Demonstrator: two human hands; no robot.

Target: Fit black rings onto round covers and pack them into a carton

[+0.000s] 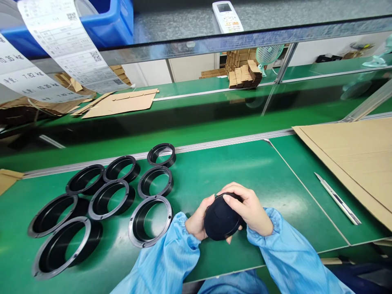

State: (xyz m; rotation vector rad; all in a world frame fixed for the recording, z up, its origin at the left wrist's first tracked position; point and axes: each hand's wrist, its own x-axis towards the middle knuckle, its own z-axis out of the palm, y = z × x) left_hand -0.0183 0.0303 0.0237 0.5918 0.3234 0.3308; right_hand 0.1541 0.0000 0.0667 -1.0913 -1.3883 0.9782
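Between my two hands is a round black part [221, 218] with a dark, smooth face, held just above the green table. My left hand [197, 220] grips its left edge, thumb on the rim. My right hand [249, 208] is wrapped over its top right side, with the thumb on the face and fingertips showing beneath. The far side of the part is hidden. To the left of my hands stand several black flanged rings [150, 221], with open centres and screw holes in their rims.
A utility knife [337, 199] lies at the right beside a cardboard sheet [352, 155]. A metal rail [214, 143] runs along the table's back edge. Overhead, a shelf [171, 24] carries a blue bin [113, 24] and a remote control [228, 17]; printed labels [70, 45] hang at the left.
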